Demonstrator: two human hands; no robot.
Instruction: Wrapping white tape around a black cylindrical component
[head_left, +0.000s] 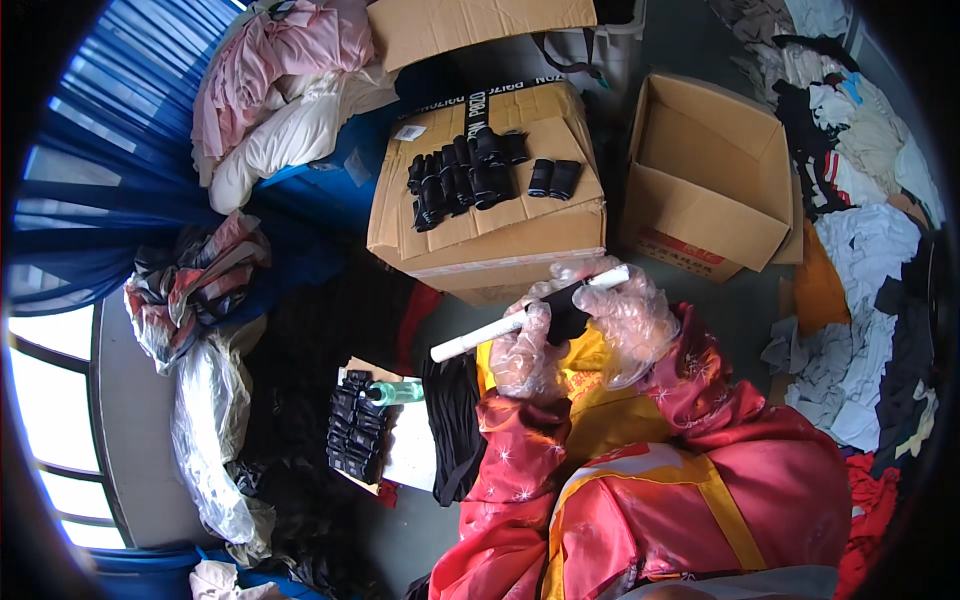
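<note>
Clear plastic gloves cover both hands. A white tube (480, 336) runs at a slant in front of my chest, with black fabric (566, 311) wrapped about its middle. My left hand (529, 352) grips the tube and the fabric's left edge. Toward the tube's upper right end, my right hand (630, 319) holds the fabric against it. Fingers hide part of the wrap. Beyond the hands, rows of small black rolls (457, 180) lie on a large cardboard carton (487, 262); two more rolls (553, 179) sit slightly apart. Long black strips (454, 427) hang beside my left forearm.
An open cardboard box (709, 172) stands right of the carton. At left, more black bundles (356, 431) lie beside a green-tinted bottle (397, 392). Cloth heaps (847, 247) line the right side. Pink fabric (289, 67) is piled at upper left, near blue curtains (112, 150).
</note>
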